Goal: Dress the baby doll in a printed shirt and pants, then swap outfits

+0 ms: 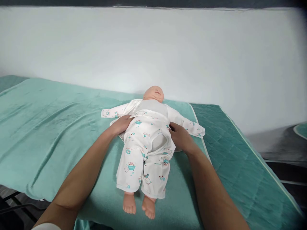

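A baby doll (153,93) lies on its back, head toward the wall and bare feet toward me. It wears white printed baby pants (134,143), pulled up to its belly, with an oval opening at the crotch. A matching white long-sleeved top (182,123) is spread out at both sides, its sleeves stretched outward. At the left of the waist, my left hand (122,124) is closed on the pants' edge, fingertips partly hidden by cloth. My right hand (180,136) grips the pants at the opposite side of the waist; its fingers are partly tucked out of sight.
A light green plush blanket (59,127) with some wrinkles lies under the doll. To the right, a darker green quilted cover (230,150) shows. The white wall (153,48) stands right behind the bed. Dark metal bars (19,204) are visible below the left edge.
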`<state>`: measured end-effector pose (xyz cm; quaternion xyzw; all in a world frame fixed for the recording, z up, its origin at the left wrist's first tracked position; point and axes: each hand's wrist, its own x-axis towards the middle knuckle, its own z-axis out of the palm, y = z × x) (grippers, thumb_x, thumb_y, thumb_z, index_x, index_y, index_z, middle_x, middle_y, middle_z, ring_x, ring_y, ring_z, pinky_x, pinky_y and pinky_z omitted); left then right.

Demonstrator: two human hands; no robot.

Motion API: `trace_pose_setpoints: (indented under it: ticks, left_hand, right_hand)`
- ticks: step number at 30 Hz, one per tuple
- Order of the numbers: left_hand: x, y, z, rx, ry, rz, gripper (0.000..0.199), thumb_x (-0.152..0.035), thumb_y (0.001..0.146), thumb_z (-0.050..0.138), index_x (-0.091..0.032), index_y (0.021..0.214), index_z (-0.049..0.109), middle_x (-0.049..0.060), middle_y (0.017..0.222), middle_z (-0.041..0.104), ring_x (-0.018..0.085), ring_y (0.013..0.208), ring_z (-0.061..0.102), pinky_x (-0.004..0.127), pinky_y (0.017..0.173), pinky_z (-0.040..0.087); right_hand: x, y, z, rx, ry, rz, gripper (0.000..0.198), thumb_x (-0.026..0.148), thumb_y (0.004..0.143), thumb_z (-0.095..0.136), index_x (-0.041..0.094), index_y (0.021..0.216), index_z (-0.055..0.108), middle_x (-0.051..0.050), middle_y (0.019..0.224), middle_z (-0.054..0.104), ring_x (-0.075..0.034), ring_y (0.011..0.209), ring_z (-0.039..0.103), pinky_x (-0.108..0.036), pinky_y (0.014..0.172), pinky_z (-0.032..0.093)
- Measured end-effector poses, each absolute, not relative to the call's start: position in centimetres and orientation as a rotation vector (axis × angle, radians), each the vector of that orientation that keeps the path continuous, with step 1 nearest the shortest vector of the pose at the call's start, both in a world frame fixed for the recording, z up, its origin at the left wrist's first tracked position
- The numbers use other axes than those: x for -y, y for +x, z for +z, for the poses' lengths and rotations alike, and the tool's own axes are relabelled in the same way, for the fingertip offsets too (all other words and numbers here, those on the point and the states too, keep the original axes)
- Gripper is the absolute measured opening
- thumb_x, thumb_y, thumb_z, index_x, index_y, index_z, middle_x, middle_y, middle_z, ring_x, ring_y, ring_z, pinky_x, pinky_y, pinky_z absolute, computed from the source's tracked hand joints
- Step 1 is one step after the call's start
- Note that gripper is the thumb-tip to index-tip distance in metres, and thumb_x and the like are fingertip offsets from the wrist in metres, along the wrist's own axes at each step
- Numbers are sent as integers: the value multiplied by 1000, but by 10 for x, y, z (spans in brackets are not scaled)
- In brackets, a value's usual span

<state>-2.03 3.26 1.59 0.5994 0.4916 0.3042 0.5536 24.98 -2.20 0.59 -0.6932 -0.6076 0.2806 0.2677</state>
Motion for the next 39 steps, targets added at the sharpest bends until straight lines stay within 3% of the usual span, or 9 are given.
trace_pose_setpoints:
  ticks: [4, 13, 25, 32, 39]
  left_hand:
    - [-30, -20, 20, -1182, 1555, 709, 44, -56, 84, 60, -25, 110, 77, 4, 133, 68, 31, 127, 58, 39, 110, 40]
    - [-24, -9, 5, -908, 1014, 789, 48, -46, 77, 75, -22, 118, 72, 9, 112, 77, 28, 103, 71, 39, 90, 55]
    - [-29, -8, -5, -703, 888, 887, 45, -30, 75, 78, -19, 118, 72, 8, 107, 78, 27, 104, 71, 38, 96, 53]
    - [-27, -2, -1, -723, 953, 873, 42, -37, 79, 76, -21, 118, 73, 8, 108, 77, 28, 108, 69, 39, 97, 52]
    - [-22, -3, 3, -763, 977, 879, 45, -42, 80, 75, -23, 121, 72, 8, 113, 76, 28, 109, 68, 38, 98, 51]
  right_hand:
    - [23, 244, 0, 1400, -1516, 1059, 24, 31, 74, 65, 19, 95, 68, -4, 95, 75, -23, 88, 64, -33, 76, 48]
    - [25, 231, 2, 1018, -1186, 1307, 46, 33, 58, 82, 21, 100, 67, -8, 103, 76, -29, 98, 69, -42, 80, 56]
    - [24, 241, 9, 1236, -1112, 1364, 44, 36, 64, 83, 22, 104, 71, -6, 105, 77, -28, 101, 70, -42, 85, 57]
    - [24, 238, 7, 1301, -1245, 1184, 45, 41, 67, 81, 20, 106, 72, -8, 111, 76, -27, 102, 68, -43, 92, 53]
    - [22, 246, 3, 1497, -1333, 1038, 39, 35, 76, 71, 20, 111, 74, -7, 113, 76, -28, 106, 66, -46, 101, 48]
